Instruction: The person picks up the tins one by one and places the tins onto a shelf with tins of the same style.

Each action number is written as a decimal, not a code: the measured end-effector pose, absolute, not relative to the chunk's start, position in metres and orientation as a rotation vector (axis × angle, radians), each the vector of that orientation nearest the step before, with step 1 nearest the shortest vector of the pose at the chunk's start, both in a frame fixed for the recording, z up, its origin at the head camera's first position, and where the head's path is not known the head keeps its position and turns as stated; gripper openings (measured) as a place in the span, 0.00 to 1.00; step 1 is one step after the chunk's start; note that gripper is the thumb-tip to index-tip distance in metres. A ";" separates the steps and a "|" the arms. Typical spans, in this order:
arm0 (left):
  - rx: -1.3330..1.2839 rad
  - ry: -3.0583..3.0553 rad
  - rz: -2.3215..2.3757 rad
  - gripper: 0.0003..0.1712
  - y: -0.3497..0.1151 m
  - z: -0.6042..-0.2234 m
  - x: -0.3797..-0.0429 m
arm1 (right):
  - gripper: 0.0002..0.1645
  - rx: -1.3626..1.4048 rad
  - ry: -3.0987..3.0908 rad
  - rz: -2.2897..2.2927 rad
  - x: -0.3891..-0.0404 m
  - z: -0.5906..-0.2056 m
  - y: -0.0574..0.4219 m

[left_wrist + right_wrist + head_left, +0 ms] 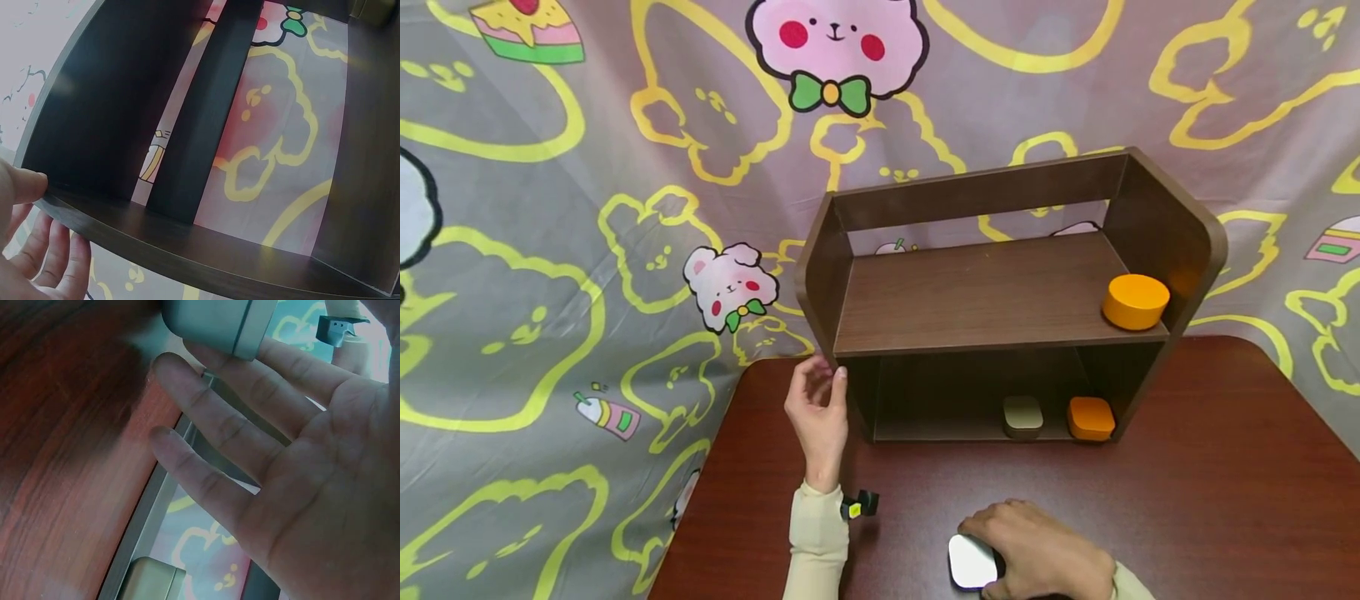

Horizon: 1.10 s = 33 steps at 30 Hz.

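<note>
At five o'clock, the white-topped box [972, 562] is pinched by the right hand [1045, 546]: likely light, stiff, best gripped by opposite sides. At seven, the two-tier shelf [985, 292] is pinched by the left hand [818, 412].

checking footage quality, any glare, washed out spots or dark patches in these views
Head view: white-topped block nearly blown out on top, shelf dim in its lower compartment; left wrist: patterned cloth washed out upper left; right wrist: table darkest upper left.
</note>
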<state>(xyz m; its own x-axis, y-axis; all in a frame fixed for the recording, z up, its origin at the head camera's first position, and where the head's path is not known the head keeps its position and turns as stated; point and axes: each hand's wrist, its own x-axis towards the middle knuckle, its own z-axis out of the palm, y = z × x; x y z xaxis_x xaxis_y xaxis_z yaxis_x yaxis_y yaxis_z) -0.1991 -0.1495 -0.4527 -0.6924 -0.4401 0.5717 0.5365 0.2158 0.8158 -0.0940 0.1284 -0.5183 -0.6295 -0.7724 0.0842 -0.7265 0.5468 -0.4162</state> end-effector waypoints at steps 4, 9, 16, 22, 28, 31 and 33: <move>-0.091 -1.714 -1.590 0.15 -0.149 -0.453 -0.200 | 0.27 -1.297 2.667 -0.647 -0.095 -0.520 0.129; -0.087 -1.723 -1.591 0.16 -0.149 -0.452 -0.201 | 0.27 -1.312 2.685 -0.650 -0.097 -0.521 0.129; -0.089 -1.724 -1.587 0.15 -0.149 -0.453 -0.201 | 0.27 -1.306 2.706 -0.632 -0.098 -0.522 0.129; -0.077 -1.721 -1.591 0.16 -0.149 -0.454 -0.200 | 0.26 -1.322 2.706 -0.649 -0.099 -0.523 0.130; -0.078 -1.708 -1.602 0.15 -0.149 -0.453 -0.200 | 0.25 -1.338 2.720 -0.675 -0.100 -0.523 0.131; -0.077 -1.695 -1.610 0.15 -0.148 -0.453 -0.200 | 0.24 -1.339 2.726 -0.686 -0.099 -0.522 0.130; -0.080 -1.695 -1.614 0.15 -0.147 -0.453 -0.200 | 0.25 -1.335 2.733 -0.680 -0.099 -0.522 0.130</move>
